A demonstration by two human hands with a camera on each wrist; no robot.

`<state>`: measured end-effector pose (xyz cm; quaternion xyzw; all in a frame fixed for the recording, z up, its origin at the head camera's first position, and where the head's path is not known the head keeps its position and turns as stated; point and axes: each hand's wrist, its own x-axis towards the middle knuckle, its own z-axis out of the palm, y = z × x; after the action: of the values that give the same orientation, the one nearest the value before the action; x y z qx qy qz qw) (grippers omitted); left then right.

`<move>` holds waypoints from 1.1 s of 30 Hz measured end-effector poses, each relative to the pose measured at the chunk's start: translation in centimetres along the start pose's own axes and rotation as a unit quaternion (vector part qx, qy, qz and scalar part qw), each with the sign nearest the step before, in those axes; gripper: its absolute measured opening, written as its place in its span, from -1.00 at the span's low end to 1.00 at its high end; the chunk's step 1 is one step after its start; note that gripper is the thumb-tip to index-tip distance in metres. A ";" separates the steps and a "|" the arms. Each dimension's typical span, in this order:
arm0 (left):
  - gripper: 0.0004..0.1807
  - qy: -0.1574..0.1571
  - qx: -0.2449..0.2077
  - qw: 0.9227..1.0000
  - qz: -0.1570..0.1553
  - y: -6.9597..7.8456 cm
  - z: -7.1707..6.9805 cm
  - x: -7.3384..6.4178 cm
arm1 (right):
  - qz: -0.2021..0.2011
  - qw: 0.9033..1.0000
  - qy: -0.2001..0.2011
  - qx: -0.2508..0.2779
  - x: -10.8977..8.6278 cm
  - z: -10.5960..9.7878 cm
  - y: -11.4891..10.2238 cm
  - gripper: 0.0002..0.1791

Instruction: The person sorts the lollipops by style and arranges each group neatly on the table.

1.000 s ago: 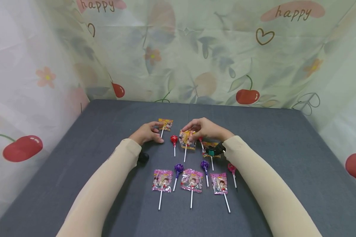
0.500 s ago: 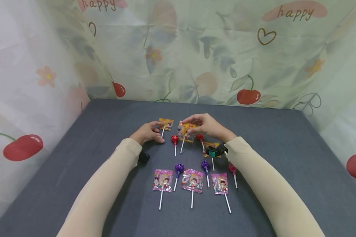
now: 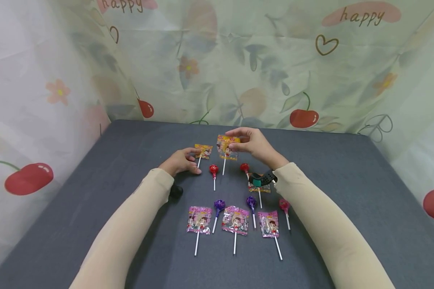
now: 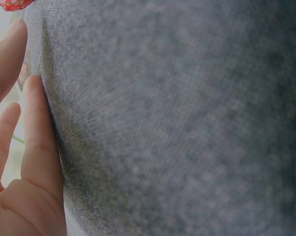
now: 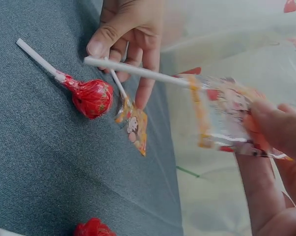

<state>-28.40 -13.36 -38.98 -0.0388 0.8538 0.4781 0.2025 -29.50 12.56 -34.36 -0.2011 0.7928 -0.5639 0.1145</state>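
Observation:
My right hand (image 3: 254, 145) pinches a flat lollipop (image 3: 227, 147) in a clear and orange wrapper by the wrapper's right side. It is held up off the table, stick pointing down toward me. In the right wrist view the thumb and fingers press the wrapper, and the white stick (image 5: 133, 68) sticks out. My left hand (image 3: 182, 161) rests on the table beside a second orange-wrapped lollipop (image 3: 205, 153), a fingertip at its wrapper. The left wrist view shows loosely straight fingers (image 4: 37, 132). A round red lollipop (image 3: 213, 169) lies between the hands.
Another red lollipop (image 3: 244, 167) and a third orange-wrapped one (image 3: 259, 188) lie under my right wrist. Nearer me are two purple lollipops (image 3: 219, 205), a pinkish-red one (image 3: 284, 205) and a row of pink-wrapped ones (image 3: 235, 220). A patterned curtain (image 3: 217, 80) stands behind the dark table (image 3: 148, 136).
My right hand has carried the orange-wrapped lollipop away from me, toward the far edge of the table. The left hand has stayed in place.

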 end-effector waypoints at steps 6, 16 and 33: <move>-0.16 -0.001 0.001 1.000 0.000 0.0 0.0 0.1 | 0.004 0.999 0.034 -0.015 0.6 0.0 0.1 -0.61; -0.17 -0.002 0.002 1.000 -0.003 -0.1 -0.1 0.1 | 0.047 0.995 0.084 -0.020 2.0 0.3 0.2 -0.69; -0.16 0.003 0.000 1.000 -0.008 -0.1 0.0 0.3 | 0.058 0.991 0.116 0.028 3.7 1.7 2.3 -0.55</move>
<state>-28.67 -13.35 -39.18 -0.0471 0.8541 0.4762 0.2036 -32.57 10.13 -36.90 -0.0846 0.7948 -0.5979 0.0601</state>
